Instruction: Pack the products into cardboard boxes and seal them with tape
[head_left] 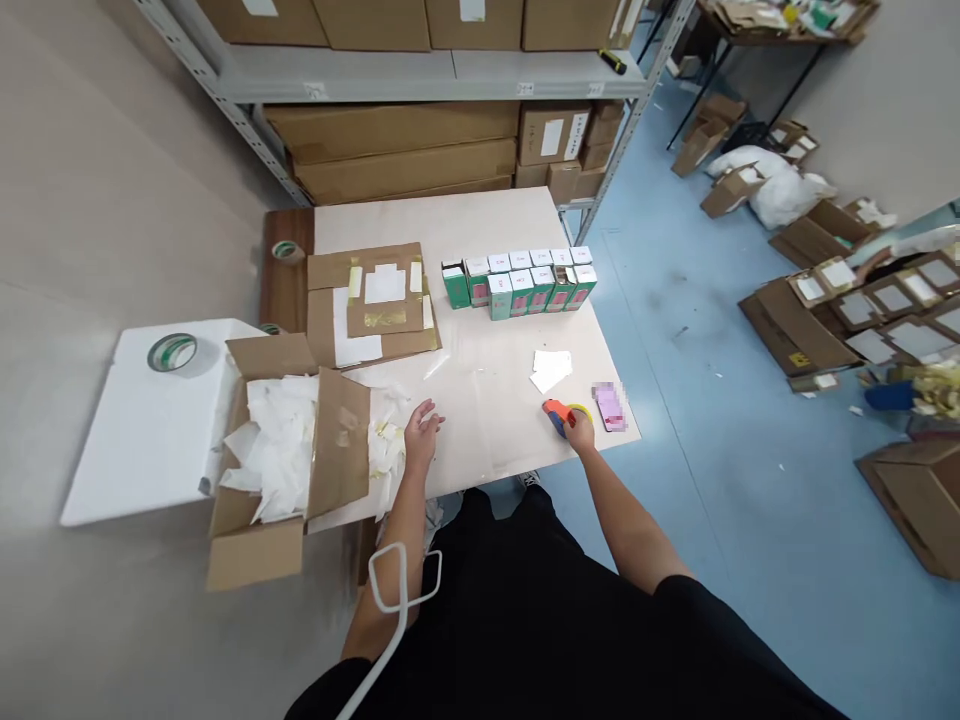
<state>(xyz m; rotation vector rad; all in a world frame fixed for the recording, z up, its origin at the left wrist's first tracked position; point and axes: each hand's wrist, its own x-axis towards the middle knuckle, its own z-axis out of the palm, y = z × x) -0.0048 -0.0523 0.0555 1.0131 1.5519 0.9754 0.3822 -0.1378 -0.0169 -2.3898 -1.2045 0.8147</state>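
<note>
My right hand point(580, 432) is wrapped round an orange and blue tape dispenser point(556, 411) with a yellow roll, at the table's front right. A purple-pink item point(610, 407), partly blurred out, lies just right of it. White paper slips point(551, 368) rest beyond the dispenser. Over the table's front left, my left hand point(422, 435) holds nothing, its fingers loosely bent and apart. Crumpled paper scraps point(385, 443) are beside it. Two rows of small green and white boxes point(520, 293) stand farther back; the leftmost one has its top open.
An open carton point(339, 445) stuffed with white paper point(283, 430) stands at left. Flattened cardboard point(386, 318) lies on the table point(480, 400). Tape rolls point(172, 352) sit farther left. Shelving point(435, 78) with cartons borders the back. More boxes and a person's arm point(877, 260) appear at right.
</note>
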